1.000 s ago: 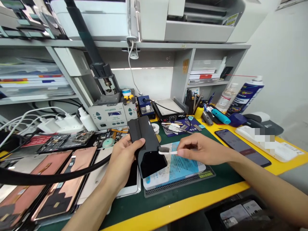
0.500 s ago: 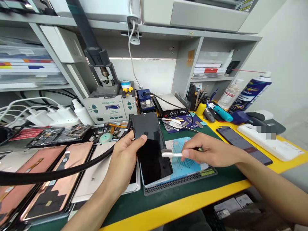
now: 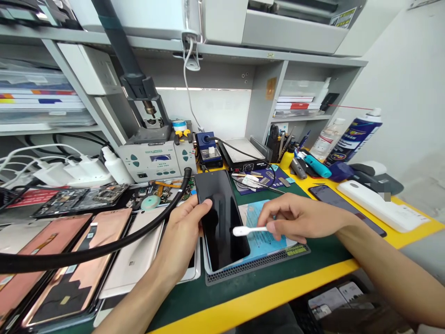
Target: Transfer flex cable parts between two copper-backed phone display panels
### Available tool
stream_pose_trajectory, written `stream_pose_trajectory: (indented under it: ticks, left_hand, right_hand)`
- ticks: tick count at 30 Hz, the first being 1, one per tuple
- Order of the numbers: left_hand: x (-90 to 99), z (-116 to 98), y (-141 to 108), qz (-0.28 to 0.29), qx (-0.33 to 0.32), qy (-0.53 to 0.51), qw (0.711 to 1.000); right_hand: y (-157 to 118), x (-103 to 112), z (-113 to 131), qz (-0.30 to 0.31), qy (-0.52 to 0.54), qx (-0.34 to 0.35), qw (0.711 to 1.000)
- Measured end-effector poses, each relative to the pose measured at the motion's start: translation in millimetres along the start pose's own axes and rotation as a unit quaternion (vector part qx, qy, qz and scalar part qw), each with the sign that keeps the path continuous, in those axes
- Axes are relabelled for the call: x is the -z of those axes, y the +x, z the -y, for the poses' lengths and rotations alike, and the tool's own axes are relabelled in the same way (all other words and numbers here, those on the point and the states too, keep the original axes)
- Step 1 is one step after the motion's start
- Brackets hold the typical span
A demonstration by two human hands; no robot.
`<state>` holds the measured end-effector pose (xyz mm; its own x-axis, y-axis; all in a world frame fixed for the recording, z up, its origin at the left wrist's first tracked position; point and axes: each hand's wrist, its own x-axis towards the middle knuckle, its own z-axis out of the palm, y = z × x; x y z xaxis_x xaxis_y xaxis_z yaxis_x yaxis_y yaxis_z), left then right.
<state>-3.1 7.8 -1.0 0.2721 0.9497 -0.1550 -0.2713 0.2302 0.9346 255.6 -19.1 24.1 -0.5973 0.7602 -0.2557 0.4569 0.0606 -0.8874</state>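
My left hand (image 3: 181, 232) grips a black smartphone (image 3: 220, 218) by its edge, holding it tilted with the glossy dark face up. My right hand (image 3: 299, 220) pinches a white toothbrush (image 3: 248, 230) between thumb and fingers. The brush head sits at the phone's right edge, and its bristles are hidden against the phone. Beneath both lies a blue-and-white printed sheet (image 3: 267, 227) on a dark perforated mat (image 3: 257, 264).
Phone back panels and a white phone (image 3: 132, 250) lie left, under a black hose (image 3: 104, 246). A soldering station (image 3: 149, 162) and shelves stand behind. A spray can (image 3: 354, 137), a dark phone (image 3: 344, 204) and a white box (image 3: 378, 204) sit right on the yellow-edged bench (image 3: 257, 297).
The phone has swung from a steep tilt to a flatter lean, with its screen more upward. The toothbrush has moved down the phone's edge, and the bristles no longer show.
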Motion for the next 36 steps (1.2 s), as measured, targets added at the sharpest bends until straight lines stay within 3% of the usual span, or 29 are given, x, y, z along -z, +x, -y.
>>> stream_pose_trajectory:
  ticks: [4, 9, 14, 20, 22, 25, 27, 28, 33, 34, 36]
  left_hand:
    - [-0.7, -0.5, -0.5, 0.023, 0.030, 0.046, 0.998]
    - [-1.4, -0.7, -0.4, 0.044, 0.045, 0.061, 0.996]
    - [-1.4, -2.7, 0.0, 0.029, 0.063, 0.024, 0.997]
    - [0.4, -4.1, 1.0, 0.020, 0.078, -0.007, 0.997]
    - [1.6, -3.0, 2.2, 0.022, 0.077, -0.012, 0.997]
    - [2.3, -2.0, 3.1, 0.028, 0.078, -0.016, 0.996]
    - [1.7, -2.5, 2.9, 0.024, 0.080, -0.021, 0.996]
    - [1.2, -3.1, 2.6, 0.020, 0.081, -0.023, 0.996]
    - [-1.3, -6.2, 0.5, 0.020, 0.081, -0.026, 0.996]
    - [-1.4, -6.4, 0.3, 0.020, 0.080, -0.028, 0.996]
    - [-1.3, -6.3, 0.4, 0.015, 0.082, -0.035, 0.996]
  right_hand:
    - [-0.4, 4.8, -1.4, -0.040, 0.003, 0.019, 0.999]
    - [0.5, 7.9, -2.8, 0.036, -0.021, 0.034, 0.999]
    - [1.0, 10.1, -3.3, -0.033, -0.024, 0.039, 0.998]
    - [-1.7, 6.9, -2.0, 0.034, -0.011, 0.032, 0.999]
    - [-0.1, 6.2, -2.4, -0.001, -0.041, 0.028, 0.999]
    - [3.8, 7.6, -5.6, -0.126, -0.109, 0.039, 0.985]
    - [4.6, 9.3, -7.4, -0.169, -0.138, 0.049, 0.975]
    - [4.0, 10.0, -7.4, -0.157, -0.140, 0.051, 0.976]
    - [-4.3, 9.3, 0.0, 0.033, -0.102, 0.053, 0.993]
    - [-4.8, 8.9, 0.8, 0.033, -0.095, 0.051, 0.994]
    - [-3.7, 8.9, -0.1, -0.023, -0.096, 0.047, 0.994]
